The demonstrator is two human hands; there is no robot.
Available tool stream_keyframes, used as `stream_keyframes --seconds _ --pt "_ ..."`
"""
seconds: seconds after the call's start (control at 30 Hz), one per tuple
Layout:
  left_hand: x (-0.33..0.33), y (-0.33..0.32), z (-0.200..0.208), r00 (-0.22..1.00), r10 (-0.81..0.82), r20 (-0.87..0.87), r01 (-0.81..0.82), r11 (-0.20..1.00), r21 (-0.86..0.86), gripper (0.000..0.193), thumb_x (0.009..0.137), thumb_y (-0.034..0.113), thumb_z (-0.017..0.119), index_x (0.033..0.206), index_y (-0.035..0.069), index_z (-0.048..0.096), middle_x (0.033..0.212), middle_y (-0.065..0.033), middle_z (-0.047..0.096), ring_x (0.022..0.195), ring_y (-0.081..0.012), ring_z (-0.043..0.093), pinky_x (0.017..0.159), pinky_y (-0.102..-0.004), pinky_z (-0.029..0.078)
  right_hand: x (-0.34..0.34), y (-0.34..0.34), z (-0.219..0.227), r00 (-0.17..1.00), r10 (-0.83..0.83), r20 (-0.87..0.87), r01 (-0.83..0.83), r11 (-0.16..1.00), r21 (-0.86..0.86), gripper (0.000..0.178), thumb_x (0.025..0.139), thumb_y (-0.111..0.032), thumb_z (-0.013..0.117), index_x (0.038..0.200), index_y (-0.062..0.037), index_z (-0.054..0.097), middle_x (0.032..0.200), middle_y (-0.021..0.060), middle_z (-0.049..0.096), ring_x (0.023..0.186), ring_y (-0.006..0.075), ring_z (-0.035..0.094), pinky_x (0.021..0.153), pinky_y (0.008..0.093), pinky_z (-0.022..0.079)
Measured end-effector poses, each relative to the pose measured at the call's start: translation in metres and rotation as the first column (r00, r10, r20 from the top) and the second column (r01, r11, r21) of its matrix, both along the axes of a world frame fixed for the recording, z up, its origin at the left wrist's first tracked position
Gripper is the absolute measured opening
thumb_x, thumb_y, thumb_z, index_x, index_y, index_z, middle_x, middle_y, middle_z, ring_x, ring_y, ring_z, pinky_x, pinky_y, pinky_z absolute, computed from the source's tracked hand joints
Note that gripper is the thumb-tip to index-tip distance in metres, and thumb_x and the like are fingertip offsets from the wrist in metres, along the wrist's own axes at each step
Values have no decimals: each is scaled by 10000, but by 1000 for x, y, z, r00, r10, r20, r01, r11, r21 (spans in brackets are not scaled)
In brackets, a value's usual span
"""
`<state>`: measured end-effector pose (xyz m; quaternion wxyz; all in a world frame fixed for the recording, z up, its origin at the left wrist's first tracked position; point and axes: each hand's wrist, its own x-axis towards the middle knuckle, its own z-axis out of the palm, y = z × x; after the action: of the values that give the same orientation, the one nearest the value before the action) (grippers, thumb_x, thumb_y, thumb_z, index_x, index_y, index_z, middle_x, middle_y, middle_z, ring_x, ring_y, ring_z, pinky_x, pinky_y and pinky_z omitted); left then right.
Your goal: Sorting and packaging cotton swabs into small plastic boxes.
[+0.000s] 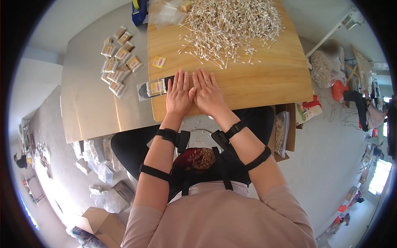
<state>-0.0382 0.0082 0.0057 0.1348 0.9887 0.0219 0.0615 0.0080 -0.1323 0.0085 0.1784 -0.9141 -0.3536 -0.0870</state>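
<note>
My left hand [178, 94] and my right hand [208, 94] lie side by side on the wooden board [260, 84], fingers stretched out and flat, thumbs close together. Under and between the fingers, a row of brown sticks [190, 80] shows in part; my hands hide the rest. Just left of my left hand lies a clear bag of cotton swabs [157, 87] with a yellow label, on a flat dark strip [143, 91]. A loose yellow card [159, 62] sits beyond it. Farther off is a big heap of cotton swabs [235, 29].
Several filled swab packs [121, 58] lie on the metal table [91, 103] to the left. Clear plastic bags [165, 14] and a blue tape dispenser [139, 12] are at the far edge. A cardboard box [290, 128] stands below the board's right side. Other people are in the background.
</note>
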Motion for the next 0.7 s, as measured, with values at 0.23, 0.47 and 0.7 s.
stream_keyframes --seconds 0.23,0.47,0.7 --pt "1 -1 2 1000 10 -24 -8 997 72 593 1035 421 304 1524 84 312 1608 -128 227 1489 -274 204 1201 -472 157 2 1 1 1000 24 -3 -24 999 35 512 931 -201 510 1392 18 468 1468 219 433 1407 361 354 1163 510 250" --pt "3 -4 -1 999 47 5 -47 995 84 556 1012 352 393 1506 101 358 1583 -113 299 1476 -251 249 1200 -457 184 10 -18 -4 980 -35 -196 141 817 559 197 759 60 595 885 -54 694 1075 130 645 1173 356 566 969 429 484" --pt "3 -4 -3 998 48 43 -50 997 53 542 1008 327 408 1500 102 368 1578 -103 313 1471 -245 262 1198 -456 194 9 -13 -2 991 -60 -116 112 849 516 147 744 51 598 751 -63 691 943 91 656 1099 324 605 950 430 491"
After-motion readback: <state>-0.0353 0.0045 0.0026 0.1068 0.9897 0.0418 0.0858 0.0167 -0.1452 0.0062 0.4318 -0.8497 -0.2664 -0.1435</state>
